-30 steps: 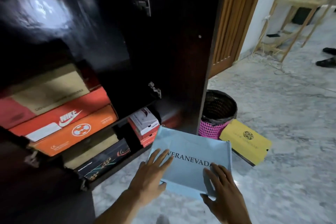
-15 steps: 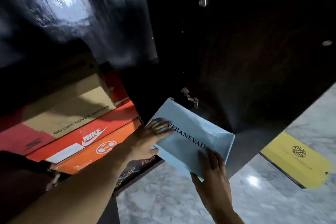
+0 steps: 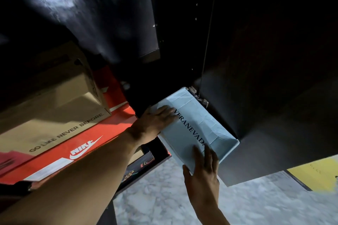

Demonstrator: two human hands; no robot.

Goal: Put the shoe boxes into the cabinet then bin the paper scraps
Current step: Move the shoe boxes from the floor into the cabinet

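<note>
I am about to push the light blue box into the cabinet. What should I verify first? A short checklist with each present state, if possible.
1. Both hands on the light blue box: ok; left hand flat on top, right hand at its near end.
2. Far corner clear of the metal hinge: not ok; it looks to touch it.
3. Free space inside the cabinet: cannot tell; too dark.
4. All boxes stored: not ok; a yellow box lies on the floor.

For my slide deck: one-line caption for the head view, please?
Left hand and right hand rest flat on a pale blue shoe box at the dark cabinet's opening.
</note>
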